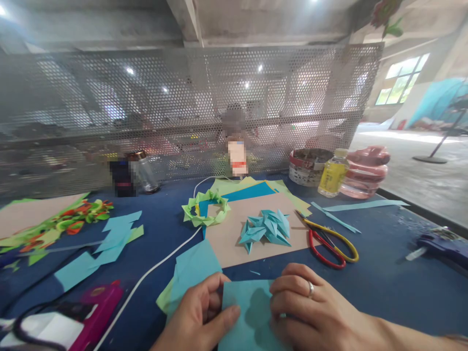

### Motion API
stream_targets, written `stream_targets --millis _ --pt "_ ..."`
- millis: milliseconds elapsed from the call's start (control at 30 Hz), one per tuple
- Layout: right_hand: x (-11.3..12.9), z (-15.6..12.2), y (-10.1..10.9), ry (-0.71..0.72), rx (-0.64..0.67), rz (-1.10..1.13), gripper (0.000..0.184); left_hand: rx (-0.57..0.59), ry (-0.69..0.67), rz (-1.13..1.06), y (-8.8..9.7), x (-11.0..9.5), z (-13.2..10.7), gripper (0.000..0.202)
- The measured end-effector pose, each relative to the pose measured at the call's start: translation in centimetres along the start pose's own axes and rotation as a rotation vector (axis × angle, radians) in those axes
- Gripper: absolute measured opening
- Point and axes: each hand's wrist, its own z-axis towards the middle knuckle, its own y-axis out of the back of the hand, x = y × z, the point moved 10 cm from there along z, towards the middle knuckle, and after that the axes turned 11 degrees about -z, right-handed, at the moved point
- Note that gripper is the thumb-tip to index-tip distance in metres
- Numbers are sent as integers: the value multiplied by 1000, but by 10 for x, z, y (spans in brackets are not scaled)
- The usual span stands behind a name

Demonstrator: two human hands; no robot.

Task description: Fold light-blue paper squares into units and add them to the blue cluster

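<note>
A light blue sheet of paper (252, 302) lies between my hands at the lower middle. My left hand (208, 312) grips its left edge, thumb on top and fingers curled behind. At the right edge, my right hand (307, 304), with a ring on one finger, has its fingers bent over the paper; the fingertips are partly hidden. Just beyond are folded blue paper pieces (266, 228) in a pile on a beige sheet (226, 246). A ring of folded green paper (190, 213) stands to their left. More blue sheets (193, 265) lie beside my left hand.
Red and yellow scissors (329, 243) lie right of the pile. Loose blue papers (117, 239), a magenta power strip (98, 312) and a white cable (153, 268) are on the left. A yellow-labelled bottle (332, 178), pink bottle (367, 175) and round tin (305, 173) stand behind, before a perforated metal screen (164, 107).
</note>
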Motion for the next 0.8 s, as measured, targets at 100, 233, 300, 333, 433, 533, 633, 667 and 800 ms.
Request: stream_targets --millis 100,233,300,333,433,533,633,667,800 --pt "0 1 1 3 10 4 27 1 0 -1 -1 0 0 48" --pt "0 2 -2 2 26 -9 26 -1 5 0 -3 -2 -1 48" --pt "-1 2 -4 -8 31 -15 26 2 4 -7 -4 -3 -1 48" --pt "-2 2 -4 -9 27 -14 26 4 3 -11 -4 -2 -1 49" --pt "0 2 -6 -2 40 -6 25 7 1 -19 -3 -1 -1 48" --pt "1 1 -4 -3 55 -13 25 7 2 -9 -2 2 0 47" --pt "0 1 -3 -14 66 -13 26 -4 -2 25 0 2 0 48" --pt "-1 2 -4 -19 73 -13 26 -13 -5 41 1 1 -1 48" --pt "-5 5 -8 -32 80 -18 23 -63 -10 113 4 -2 -3 49"
